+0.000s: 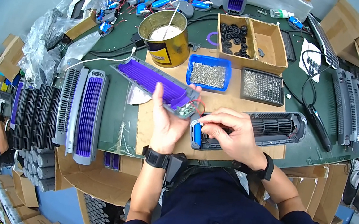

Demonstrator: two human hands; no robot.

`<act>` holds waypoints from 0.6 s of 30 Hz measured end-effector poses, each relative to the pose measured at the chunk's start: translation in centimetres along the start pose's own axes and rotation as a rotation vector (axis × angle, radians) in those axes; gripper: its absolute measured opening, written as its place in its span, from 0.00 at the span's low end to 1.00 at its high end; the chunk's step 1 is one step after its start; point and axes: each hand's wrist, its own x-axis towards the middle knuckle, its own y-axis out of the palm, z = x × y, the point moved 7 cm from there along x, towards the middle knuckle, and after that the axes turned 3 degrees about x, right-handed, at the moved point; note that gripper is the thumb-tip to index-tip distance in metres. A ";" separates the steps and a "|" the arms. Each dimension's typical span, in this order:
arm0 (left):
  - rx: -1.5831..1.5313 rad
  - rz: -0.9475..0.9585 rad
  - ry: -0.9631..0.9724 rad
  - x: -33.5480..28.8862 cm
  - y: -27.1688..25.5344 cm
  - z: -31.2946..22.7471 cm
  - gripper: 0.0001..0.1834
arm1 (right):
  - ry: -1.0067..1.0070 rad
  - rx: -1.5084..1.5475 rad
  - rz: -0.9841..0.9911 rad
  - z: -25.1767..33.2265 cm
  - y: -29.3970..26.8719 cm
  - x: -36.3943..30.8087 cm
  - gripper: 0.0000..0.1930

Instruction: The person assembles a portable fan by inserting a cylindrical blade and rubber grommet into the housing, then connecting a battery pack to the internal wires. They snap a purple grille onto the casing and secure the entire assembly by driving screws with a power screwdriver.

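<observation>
Pinches a blue battery (198, 136) in the fingertips of the right hand (234, 135), at the end of a grey casing (301, 125) just under that hand. Holds up a purple panel (154, 80) in the left hand (168, 127), gripping its edges. Beyond both hands: a blue tray (206, 87) of small metal pieces (208, 75), then a carton (250, 64) of black parts (236, 34).

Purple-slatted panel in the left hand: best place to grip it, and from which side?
Probably by the long grey rims near its left end, from the person's left. The purple-slatted panel is long and narrow; red wires and the left hand crowd its right end.
</observation>
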 end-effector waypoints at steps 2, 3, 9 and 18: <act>-0.015 -0.025 0.019 -0.9 -0.1 0.1 0.36 | 0.115 0.145 0.005 -1.2 -0.4 0.3 0.09; 0.044 0.026 0.094 -1.5 0.1 -0.1 0.36 | 0.143 0.152 0.010 -1.5 -0.7 0.3 0.08; 0.621 0.008 0.636 -5.1 3.2 0.7 0.48 | 0.235 0.390 0.019 -1.7 -1.2 0.6 0.07; 0.588 0.088 0.664 -3.9 3.4 1.0 0.54 | 0.225 0.351 0.083 0.4 -0.2 0.5 0.06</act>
